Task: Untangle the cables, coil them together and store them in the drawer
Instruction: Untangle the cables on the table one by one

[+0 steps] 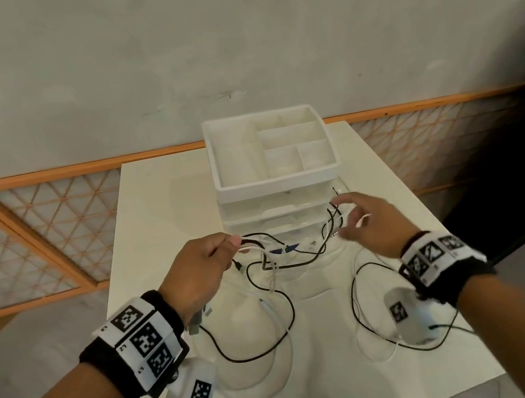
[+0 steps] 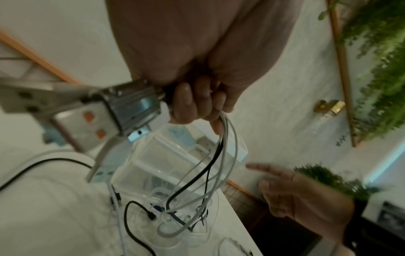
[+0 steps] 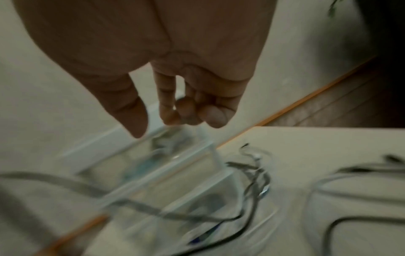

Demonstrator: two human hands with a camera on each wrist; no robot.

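Note:
Black and white cables (image 1: pixel 276 266) lie tangled on the white table (image 1: pixel 156 195), in front of a clear drawer unit (image 1: pixel 282 209). My left hand (image 1: pixel 223 245) grips a bundle of black and white cables (image 2: pixel 221 152), lifted above the table. Loops hang from it toward the knot (image 2: pixel 181 213). My right hand (image 1: pixel 349 215) hovers with fingers spread and loosely curled beside a raised cable loop (image 1: pixel 332 221), holding nothing. In the blurred right wrist view my right hand (image 3: pixel 173 119) hangs above the drawer unit (image 3: pixel 153 166) and the cables (image 3: pixel 252 178).
A white compartment tray (image 1: pixel 277 179) sits on top of the drawer unit. Long cable loops (image 1: pixel 372 326) spread across the near table. The table's right edge (image 1: pixel 429 205) drops to a dark floor. An orange-framed lattice panel (image 1: pixel 34 237) runs along the wall.

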